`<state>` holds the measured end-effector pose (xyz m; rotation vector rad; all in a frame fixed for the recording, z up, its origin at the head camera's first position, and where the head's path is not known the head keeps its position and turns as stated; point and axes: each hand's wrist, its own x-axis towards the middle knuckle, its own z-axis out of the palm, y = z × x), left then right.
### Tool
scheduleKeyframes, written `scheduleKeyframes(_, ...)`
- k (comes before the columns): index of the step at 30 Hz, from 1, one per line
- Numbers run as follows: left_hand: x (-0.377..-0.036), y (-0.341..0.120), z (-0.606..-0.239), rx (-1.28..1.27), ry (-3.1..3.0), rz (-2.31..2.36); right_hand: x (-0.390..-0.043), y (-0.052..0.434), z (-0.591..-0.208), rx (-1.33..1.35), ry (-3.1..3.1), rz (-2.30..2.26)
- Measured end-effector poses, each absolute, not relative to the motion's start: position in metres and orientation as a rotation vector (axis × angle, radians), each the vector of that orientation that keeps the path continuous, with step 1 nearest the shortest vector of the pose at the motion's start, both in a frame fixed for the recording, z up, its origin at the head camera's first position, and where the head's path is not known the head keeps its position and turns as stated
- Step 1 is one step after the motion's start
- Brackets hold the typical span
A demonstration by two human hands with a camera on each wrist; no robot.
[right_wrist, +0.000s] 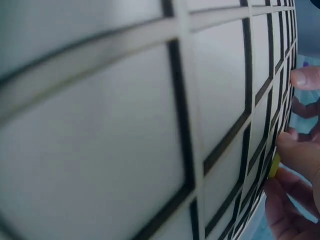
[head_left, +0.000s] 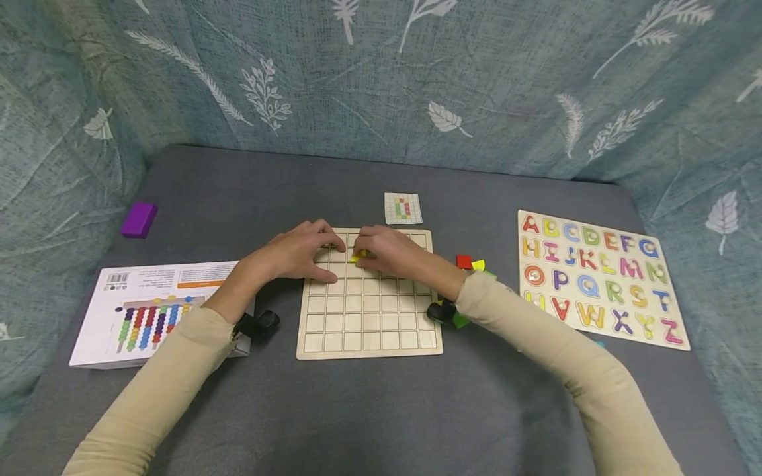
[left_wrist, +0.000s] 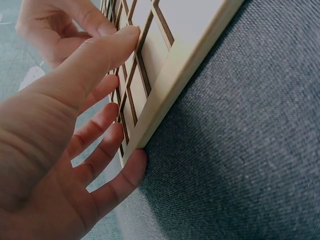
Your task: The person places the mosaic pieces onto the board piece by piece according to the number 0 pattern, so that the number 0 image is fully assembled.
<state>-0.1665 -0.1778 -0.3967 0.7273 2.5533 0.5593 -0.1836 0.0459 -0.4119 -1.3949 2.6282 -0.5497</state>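
A wooden grid board (head_left: 371, 322) with square cells lies flat in the middle of the table. My right hand (head_left: 393, 252) pinches a small yellow piece (head_left: 358, 256) at a cell in the board's upper part. In the right wrist view this yellow piece (right_wrist: 274, 166) sits between thumb and fingers, against the grid. My left hand (head_left: 300, 252) rests at the board's upper left, thumb over the cells and fingers spread. The left wrist view has its fingertips touching the board's edge (left_wrist: 170, 75). Beyond the board lies a card (head_left: 403, 209) printed with a coloured grid pattern.
Loose pieces lie right of the board, among them a red square (head_left: 464, 262) and a yellow piece (head_left: 478, 265), partly hidden by the right arm. An alphabet board (head_left: 601, 277) is at far right. A white box (head_left: 161, 317) and a purple block (head_left: 139, 220) are at left.
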Motion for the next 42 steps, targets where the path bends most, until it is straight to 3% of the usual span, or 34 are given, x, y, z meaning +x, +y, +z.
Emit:
scheduleKeyframes(13, -0.165, -0.178, -0.398, 0.708, 2.552, 0.553, -0.172, 0.049, -0.403, -1.386, 2.597, -0.392)
scheduleKeyframes(20, -0.165, -0.177, -0.401, 0.714, 2.540, 0.565, -0.141, 0.110, -0.380, -1.144, 2.653, -0.550)
scheduleKeyframes(28, -0.165, -0.178, -0.400, 0.723, 2.537, 0.582, -0.122, 0.191, -0.385, -0.738, 2.788, -0.861)
scheduleKeyframes(42, -0.165, -0.178, -0.400, 0.715, 2.531, 0.600, -0.125, 0.217, -0.397, -0.623, 2.853, -0.938)
